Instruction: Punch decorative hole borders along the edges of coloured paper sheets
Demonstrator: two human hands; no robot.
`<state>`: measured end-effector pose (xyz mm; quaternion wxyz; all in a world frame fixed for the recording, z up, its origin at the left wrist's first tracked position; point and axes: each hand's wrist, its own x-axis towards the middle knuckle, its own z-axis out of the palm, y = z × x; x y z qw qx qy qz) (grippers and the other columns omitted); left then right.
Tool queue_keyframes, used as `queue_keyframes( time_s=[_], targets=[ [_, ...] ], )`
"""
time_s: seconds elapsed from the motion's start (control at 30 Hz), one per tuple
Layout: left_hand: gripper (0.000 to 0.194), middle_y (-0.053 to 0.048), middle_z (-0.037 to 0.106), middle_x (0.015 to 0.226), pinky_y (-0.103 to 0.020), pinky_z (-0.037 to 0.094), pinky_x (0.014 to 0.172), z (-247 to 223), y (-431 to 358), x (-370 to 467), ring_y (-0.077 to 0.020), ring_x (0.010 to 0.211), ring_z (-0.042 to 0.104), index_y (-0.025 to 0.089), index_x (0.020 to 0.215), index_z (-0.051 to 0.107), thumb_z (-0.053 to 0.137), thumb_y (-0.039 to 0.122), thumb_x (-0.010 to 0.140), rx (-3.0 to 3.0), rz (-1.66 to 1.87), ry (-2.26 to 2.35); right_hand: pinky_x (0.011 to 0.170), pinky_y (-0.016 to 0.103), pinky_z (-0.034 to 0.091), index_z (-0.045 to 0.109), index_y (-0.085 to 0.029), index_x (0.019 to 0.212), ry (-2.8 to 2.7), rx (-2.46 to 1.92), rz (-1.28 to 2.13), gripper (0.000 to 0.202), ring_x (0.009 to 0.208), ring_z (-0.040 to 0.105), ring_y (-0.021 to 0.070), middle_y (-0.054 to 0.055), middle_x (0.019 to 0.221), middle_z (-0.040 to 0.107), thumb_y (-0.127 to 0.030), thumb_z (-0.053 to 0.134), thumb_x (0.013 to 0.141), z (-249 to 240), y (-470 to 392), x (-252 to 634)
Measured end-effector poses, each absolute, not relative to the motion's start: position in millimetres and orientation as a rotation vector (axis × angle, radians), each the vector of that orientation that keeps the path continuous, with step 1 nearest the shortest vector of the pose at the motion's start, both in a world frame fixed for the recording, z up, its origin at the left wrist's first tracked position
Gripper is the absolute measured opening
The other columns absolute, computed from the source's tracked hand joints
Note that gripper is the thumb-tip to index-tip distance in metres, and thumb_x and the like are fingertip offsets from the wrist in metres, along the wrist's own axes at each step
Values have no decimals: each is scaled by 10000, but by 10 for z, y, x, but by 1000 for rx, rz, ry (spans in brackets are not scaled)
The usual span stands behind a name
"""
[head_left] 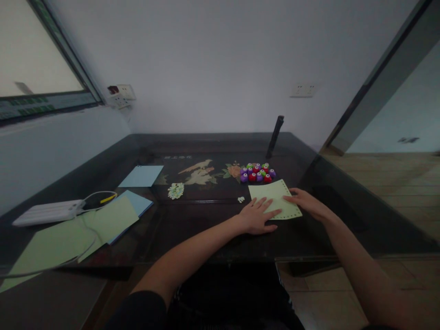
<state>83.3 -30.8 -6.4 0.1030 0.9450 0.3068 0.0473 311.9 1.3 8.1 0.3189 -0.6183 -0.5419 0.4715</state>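
Observation:
A light green sheet of paper (275, 190) lies on the dark table, with small marks or holes along its right and lower edges. My left hand (257, 216) rests flat on the sheet's lower left part, fingers spread. At the right edge of the sheet is my right hand (305, 203), its fingertips touching the paper; whether they pinch anything is too small to tell. Just behind the sheet sits a cluster of red, purple and green round pieces (256, 173). A few tiny pale pieces (241, 199) lie left of the sheet.
A pile of small pale pieces (176, 190) lies left of centre. Blue paper (142, 176), more green sheets (65, 243) and a white power bank (50, 213) with a cable are at the left. A black stick-like object (275, 137) stands at the back right.

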Motion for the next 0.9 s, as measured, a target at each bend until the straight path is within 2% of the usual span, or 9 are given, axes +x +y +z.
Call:
queue_keyframes(
  time_s=[0.1, 0.2, 0.33, 0.5, 0.57, 0.63, 0.7, 0.8, 0.9],
  targets=[
    [646, -90, 129, 1551, -503, 107, 1118, -55, -300, 838, -284, 1421, 89, 285, 1457, 214, 287, 584, 889, 2775, 122, 902, 441, 284, 473, 527, -145, 1045, -1499, -1701, 1159, 363, 486, 598, 167, 45, 669, 655, -359, 618, 767, 36, -250, 3058],
    [645, -102, 137, 1548, -508, 108, 1119, -77, -310, 844, -283, 1421, 95, 280, 1453, 226, 299, 583, 888, 2781, 140, 903, 448, 295, 449, 541, -150, 1027, -1616, -1859, 763, 283, 417, 554, 155, 45, 680, 647, -323, 515, 804, -46, -384, 2945],
    [621, -86, 145, 1549, -515, 127, 1118, -120, -350, 841, -278, 1418, 120, 291, 1454, 204, 310, 551, 899, 2778, 220, 916, 573, 324, 458, 573, -168, 1027, -1743, -1843, 268, 283, 555, 611, 211, 82, 735, 672, -315, 423, 836, -110, -442, 2838],
    [749, -154, 110, 1542, -490, 203, 1118, 125, -266, 713, -310, 1414, 113, 223, 1474, 132, 471, 483, 859, 2635, 675, 934, 625, 325, 458, 584, -197, 1025, -1782, -1666, 186, 295, 717, 644, 251, 97, 851, 692, -374, 418, 856, 174, -455, 2862],
    [796, -160, 172, 1522, -500, 177, 1128, 317, -167, 585, -308, 1411, 122, 210, 1459, 182, 577, 422, 801, 2519, 1038, 1033, 624, 315, 462, 594, -196, 999, -1850, -1561, 245, 288, 698, 636, 233, 86, 849, 692, -396, 453, 846, 400, -450, 2861],
    [842, -157, 209, 1510, -502, 220, 1116, 485, -67, 421, -298, 1395, 184, 213, 1452, 175, 627, 381, 761, 2303, 1299, 1105, 604, 304, 461, 612, -193, 952, -1995, -1437, 345, 284, 670, 623, 213, 70, 826, 687, -415, 472, 845, 635, -435, 2813],
    [854, -165, 358, 1438, -470, 331, 1064, 577, 6, 248, -284, 1313, 360, 196, 1439, 197, 655, 367, 739, 2116, 1291, 1013, 606, 296, 460, 628, -191, 932, -2116, -1309, 422, 277, 685, 625, 204, 59, 833, 687, -413, 489, 842, 828, -397, 2711],
    [529, -137, 632, 1139, -412, 494, 875, 564, 58, 24, -260, 1016, 609, 138, 1234, 498, 610, 372, 773, 1875, 1070, 955, 678, 311, 473, 650, -183, 947, -2134, -1167, 416, 264, 779, 641, 216, 64, 890, 695, -385, 543, 814, 961, -260, 2475],
    [357, -116, 693, 962, -363, 523, 756, 478, 102, -121, -243, 858, 652, 105, 1003, 619, 591, 384, 783, 1698, 1149, 1093, 735, 346, 484, 645, -181, 871, -1893, -1126, 478, 242, 806, 635, 226, 68, 896, 692, -383, 636, 737, 883, -24, 2175]
  ],
)
